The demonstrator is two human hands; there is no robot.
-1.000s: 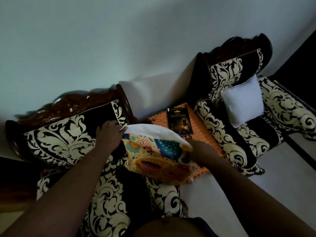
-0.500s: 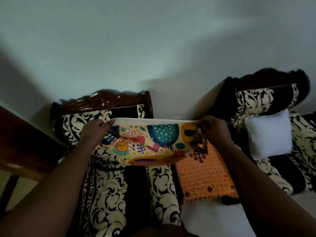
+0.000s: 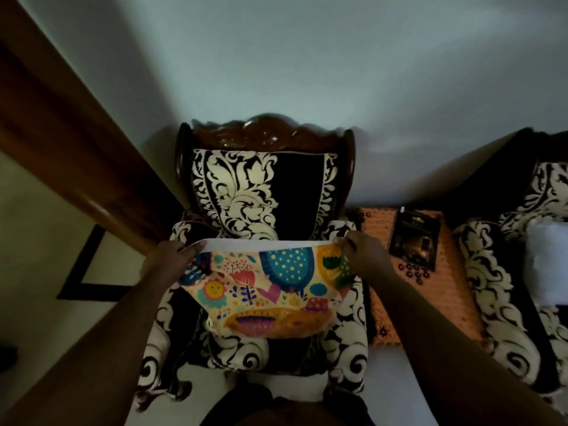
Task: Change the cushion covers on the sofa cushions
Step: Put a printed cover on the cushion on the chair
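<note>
A colourful patterned cushion cover with flowers and a sun hangs stretched between my hands above the seat of a black-and-cream armchair. A white strip, the cushion or the cover's lining, shows along its top edge. My left hand grips the cover's upper left corner. My right hand pinches the upper right corner. A bare white cushion lies on a second armchair at the right edge.
An orange crocheted cloth covers a small table between the two chairs, with a dark booklet on it. A brown wooden rail runs diagonally at the left. The pale wall stands behind the chairs, and pale floor lies below.
The view has swung left, centring the armchair. My hands have drawn the cover taut and moved it from beside the small table to over the chair's seat.
</note>
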